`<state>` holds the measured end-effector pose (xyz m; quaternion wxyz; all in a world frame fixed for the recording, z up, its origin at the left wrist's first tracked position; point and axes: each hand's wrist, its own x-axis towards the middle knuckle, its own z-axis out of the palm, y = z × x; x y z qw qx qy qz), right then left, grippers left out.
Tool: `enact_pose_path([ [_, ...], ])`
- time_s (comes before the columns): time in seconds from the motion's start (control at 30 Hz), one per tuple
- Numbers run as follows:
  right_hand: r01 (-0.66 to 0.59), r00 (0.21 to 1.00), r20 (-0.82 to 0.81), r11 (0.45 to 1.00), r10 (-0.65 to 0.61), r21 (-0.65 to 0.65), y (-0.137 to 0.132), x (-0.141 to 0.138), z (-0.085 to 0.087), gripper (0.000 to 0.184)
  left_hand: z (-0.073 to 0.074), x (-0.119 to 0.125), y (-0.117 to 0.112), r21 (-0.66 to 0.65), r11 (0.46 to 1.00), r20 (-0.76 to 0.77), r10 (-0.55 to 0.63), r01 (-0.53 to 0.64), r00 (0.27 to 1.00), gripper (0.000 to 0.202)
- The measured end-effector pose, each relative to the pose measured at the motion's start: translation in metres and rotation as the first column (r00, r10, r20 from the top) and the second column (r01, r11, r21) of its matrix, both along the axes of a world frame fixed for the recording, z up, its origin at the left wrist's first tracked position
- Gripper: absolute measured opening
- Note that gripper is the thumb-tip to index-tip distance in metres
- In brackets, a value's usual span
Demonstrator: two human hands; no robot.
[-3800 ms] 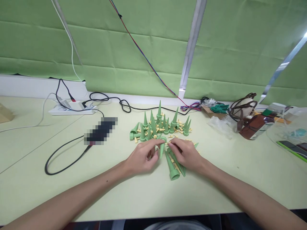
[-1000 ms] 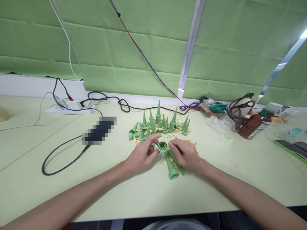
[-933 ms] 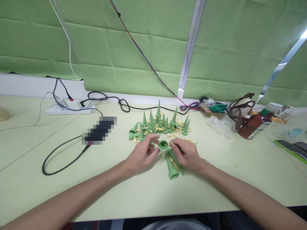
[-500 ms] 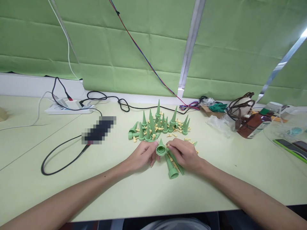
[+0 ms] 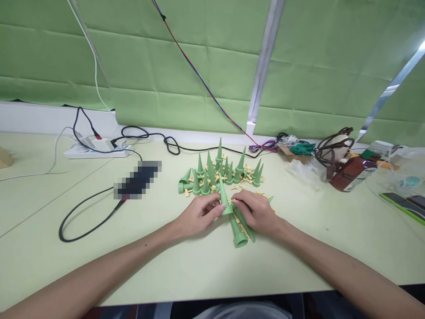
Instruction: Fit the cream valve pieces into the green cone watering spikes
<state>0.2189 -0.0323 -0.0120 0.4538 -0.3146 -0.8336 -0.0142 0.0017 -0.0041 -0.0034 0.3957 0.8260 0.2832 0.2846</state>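
Note:
Between thumb and fingers, my left hand (image 5: 203,213) grips a green plastic spike (image 5: 224,197), its tip pointing up and its wide end low. My right hand (image 5: 255,210) pinches a small yellow plug (image 5: 232,201) against the side of that spike; whether it sits in a hole I cannot tell. Below my right hand lies another green spike (image 5: 239,235) with its hollow end toward me, beside several yellow pieces (image 5: 243,227). Behind both hands, a cluster of green spikes (image 5: 212,179) stands and lies among loose yellow plugs (image 5: 244,188).
On the left are a pixelated dark device (image 5: 137,180) with a looped black cable (image 5: 63,217) and a white power strip (image 5: 96,152). To the right stand a tilted brown bottle (image 5: 353,173), clear plastic bags (image 5: 307,173) and a phone (image 5: 403,204). A green curtain (image 5: 199,66) hangs behind the table.
My left hand has turned the spike from its open end facing me to its side showing, tip up. My right hand's yellow plug now meets the spike's side.

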Motion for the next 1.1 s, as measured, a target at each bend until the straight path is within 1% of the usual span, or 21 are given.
enact_pose_path([
  [0.13,-0.004,1.000,0.003,1.000,0.004,-0.014,0.001,0.000,-0.001,0.016,-0.001,0.000,0.000,0.045,0.999,-0.018,-0.001,0.002,1.000,0.029],
  [0.37,-0.020,1.000,0.009,0.999,0.020,-0.032,0.000,-0.001,-0.001,0.015,-0.002,-0.001,0.000,0.166,0.985,-0.058,0.051,-0.041,0.997,0.025],
  [0.63,-0.023,1.000,0.007,0.998,0.023,-0.050,-0.001,0.000,0.001,0.016,-0.006,-0.003,0.002,0.279,0.958,-0.036,0.071,-0.059,0.997,0.022],
  [0.77,-0.029,1.000,0.010,0.998,0.030,-0.064,-0.002,-0.001,0.001,0.016,-0.005,-0.004,0.002,0.362,0.931,-0.037,0.058,-0.041,0.998,0.016],
  [0.9,-0.035,0.999,0.006,0.994,0.036,-0.108,-0.003,-0.001,0.001,0.017,-0.006,-0.004,0.005,0.456,0.890,-0.007,-0.005,0.008,1.000,0.028],
  [0.97,-0.032,0.999,0.004,0.990,0.033,-0.136,-0.003,-0.001,0.001,0.018,-0.008,-0.004,0.007,0.478,0.878,0.016,-0.024,0.014,1.000,0.031],
  [1.03,-0.027,1.000,0.003,0.987,0.028,-0.155,-0.003,-0.002,0.002,0.019,-0.010,-0.004,0.007,0.471,0.882,0.027,-0.012,-0.002,1.000,0.034],
  [1.1,-0.018,1.000,0.003,0.987,0.019,-0.160,-0.003,-0.002,0.001,0.019,-0.012,-0.003,0.007,0.437,0.899,0.027,0.014,-0.024,1.000,0.036],
])
